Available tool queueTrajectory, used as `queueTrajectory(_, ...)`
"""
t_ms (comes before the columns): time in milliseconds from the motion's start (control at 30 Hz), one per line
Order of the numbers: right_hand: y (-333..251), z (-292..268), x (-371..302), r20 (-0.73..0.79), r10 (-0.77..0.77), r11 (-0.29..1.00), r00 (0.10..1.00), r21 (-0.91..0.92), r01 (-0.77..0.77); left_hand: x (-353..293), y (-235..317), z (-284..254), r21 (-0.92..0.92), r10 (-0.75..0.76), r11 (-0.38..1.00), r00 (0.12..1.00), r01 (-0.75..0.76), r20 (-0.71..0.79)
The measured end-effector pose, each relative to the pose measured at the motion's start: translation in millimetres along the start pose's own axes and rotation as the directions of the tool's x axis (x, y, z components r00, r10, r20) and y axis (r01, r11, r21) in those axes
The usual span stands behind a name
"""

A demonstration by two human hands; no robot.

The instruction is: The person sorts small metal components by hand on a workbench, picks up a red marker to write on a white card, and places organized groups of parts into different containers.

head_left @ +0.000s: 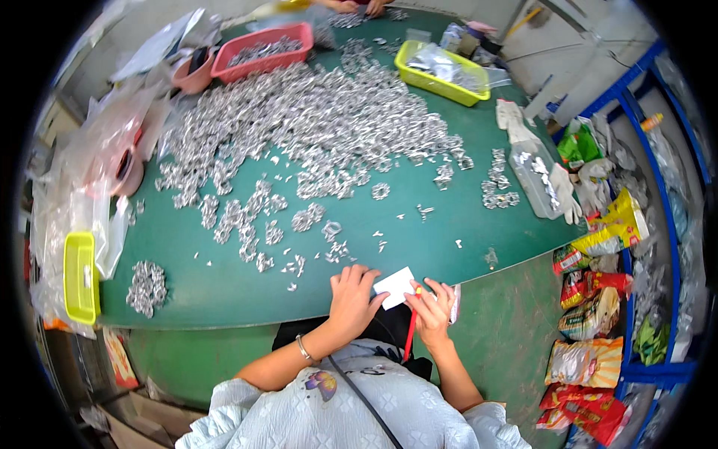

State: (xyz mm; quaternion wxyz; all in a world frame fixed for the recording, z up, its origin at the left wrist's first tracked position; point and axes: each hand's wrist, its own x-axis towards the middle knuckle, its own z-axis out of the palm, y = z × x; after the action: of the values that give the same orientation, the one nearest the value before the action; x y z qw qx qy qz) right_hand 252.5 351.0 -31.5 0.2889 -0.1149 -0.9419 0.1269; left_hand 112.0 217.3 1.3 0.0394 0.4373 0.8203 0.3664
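At the table's near edge my left hand (351, 301) has its thumb and index finger at the left side of a small white card (395, 287), and its other fingers are bent over the green tabletop. My right hand (434, 310) is closed at the card's right side. Between its fingers is a slim red pen-like stick (410, 337), yellow near the top, with its lower part hanging toward my lap. A few tiny silvery metal pieces (381, 245) lie just beyond the card. Something pale beside my right hand is partly hidden.
A wide heap of silvery metal parts (299, 112) covers the far table. A red basket (310, 36), a yellow basket (441, 88) and a clear tray (523, 176) stand around it. A small pile (147, 289) lies left. Bagged packages (583, 363) and a blue rack (628, 299) stand right.
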Motion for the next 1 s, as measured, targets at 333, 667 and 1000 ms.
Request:
queueTrajectory(333,58,-50,27,-0.405,0.087,0.977,0.910,-0.145,-0.158,-9,-14,-31,0.032,-0.049,0.998,0.976,0.058,-0.212)
queueTrajectory(667,128,-84,98,-0.592,0.089,0.944,0.801,-0.205,-0.257,-48,-58,-62,0.035,-0.104,0.989,0.845,0.143,-0.524)
queueTrajectory(1000,249,-4,274,-0.417,0.057,0.882,0.907,-0.405,-0.241,-44,-57,-52,0.088,-0.099,0.981,0.837,0.173,-0.538)
